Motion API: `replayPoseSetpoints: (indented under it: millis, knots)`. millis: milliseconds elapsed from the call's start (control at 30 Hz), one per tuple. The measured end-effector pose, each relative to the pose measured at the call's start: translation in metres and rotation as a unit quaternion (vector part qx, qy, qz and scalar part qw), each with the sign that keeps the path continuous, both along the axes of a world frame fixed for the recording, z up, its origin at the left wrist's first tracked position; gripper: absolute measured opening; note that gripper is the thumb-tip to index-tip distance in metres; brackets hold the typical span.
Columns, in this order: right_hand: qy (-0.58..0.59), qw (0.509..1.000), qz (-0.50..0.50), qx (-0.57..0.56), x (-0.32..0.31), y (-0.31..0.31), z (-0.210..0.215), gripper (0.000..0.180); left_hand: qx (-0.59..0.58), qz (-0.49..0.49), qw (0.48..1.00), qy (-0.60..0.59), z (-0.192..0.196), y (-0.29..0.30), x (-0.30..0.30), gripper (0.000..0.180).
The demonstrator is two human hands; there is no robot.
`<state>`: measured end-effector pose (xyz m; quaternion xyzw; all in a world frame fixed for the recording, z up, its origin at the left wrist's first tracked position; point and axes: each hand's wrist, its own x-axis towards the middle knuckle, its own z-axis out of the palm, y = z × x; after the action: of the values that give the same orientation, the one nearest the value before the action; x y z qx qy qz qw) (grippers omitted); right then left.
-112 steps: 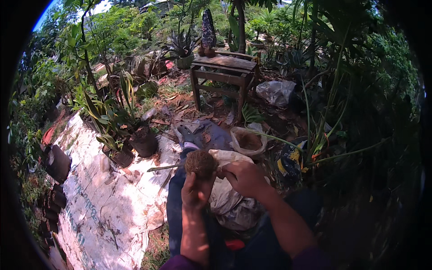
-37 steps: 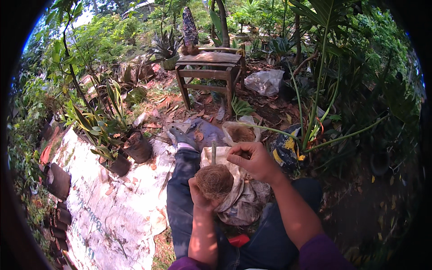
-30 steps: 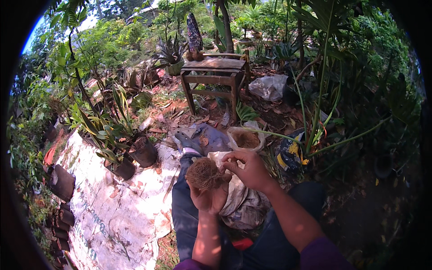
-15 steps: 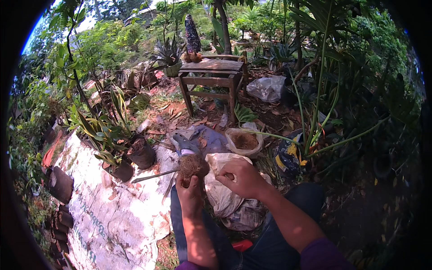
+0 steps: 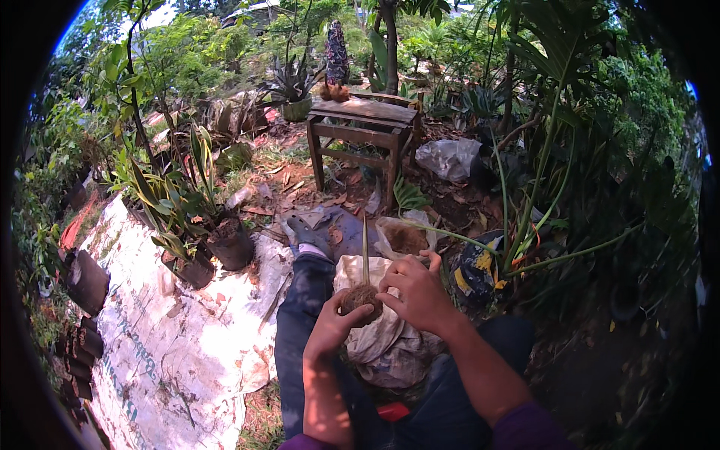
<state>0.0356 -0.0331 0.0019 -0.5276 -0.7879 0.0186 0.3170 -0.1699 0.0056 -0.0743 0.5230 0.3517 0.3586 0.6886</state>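
A round ball of brown fibre (image 5: 361, 302) sits in my left hand (image 5: 327, 330), whose fingers and thumb wrap round its left and lower side. From its top a slim, pointed green leaf (image 5: 365, 253) stands upright. My right hand (image 5: 417, 295) is at the ball's right side, fingers bent and thumb and fingertips drawn together; whatever they pinch is too small to make out. Below both hands a crumpled whitish sack (image 5: 386, 346) lies between my legs. Just beyond it is an open plastic bag (image 5: 433, 238) with brown fibre inside.
A wooden stool (image 5: 362, 112) stands ahead, carrying a dark patterned cone shape (image 5: 337, 56) with brown fibre at its foot. Potted plants (image 5: 229, 244) stand on a white sheet (image 5: 187, 337) at left. Long green stems (image 5: 540, 172) arch at right beside a black-and-yellow bag (image 5: 475, 271).
The fibre ball has come lower and right, and its leaf has turned from pointing left to standing upright. My right hand has closed in from beside the ball to its edge.
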Motion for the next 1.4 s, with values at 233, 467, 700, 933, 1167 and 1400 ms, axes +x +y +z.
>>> replayPoseSetpoints:
  millis: [233,467,700,933,1167,1400]
  knots:
    - [0.241,0.966,0.041,-0.085,0.001,0.007,0.002,0.018,-0.077,-0.084,0.95,-0.291,-0.006,-0.009,0.007,0.073]
    - [0.479,0.832,0.167,-0.224,0.0,0.009,-0.004,0.03,0.081,0.042,0.974,-0.209,0.024,-0.022,0.011,0.07]
    - [0.552,0.763,0.239,-0.238,0.004,0.003,0.0,0.069,0.182,0.162,0.968,-0.057,0.086,-0.029,0.037,0.07]
    - [0.662,0.614,0.309,-0.297,0.022,-0.008,0.013,0.063,0.222,-0.001,0.956,-0.191,0.091,-0.005,0.07,0.102]
    - [0.658,0.705,0.136,-0.227,0.064,-0.016,0.038,0.056,0.308,0.137,0.936,0.101,0.059,-0.02,0.078,0.034]
    - [0.093,0.966,-0.152,-0.187,0.065,-0.024,0.032,0.08,0.462,0.234,0.845,0.132,0.074,-0.031,0.08,0.032]
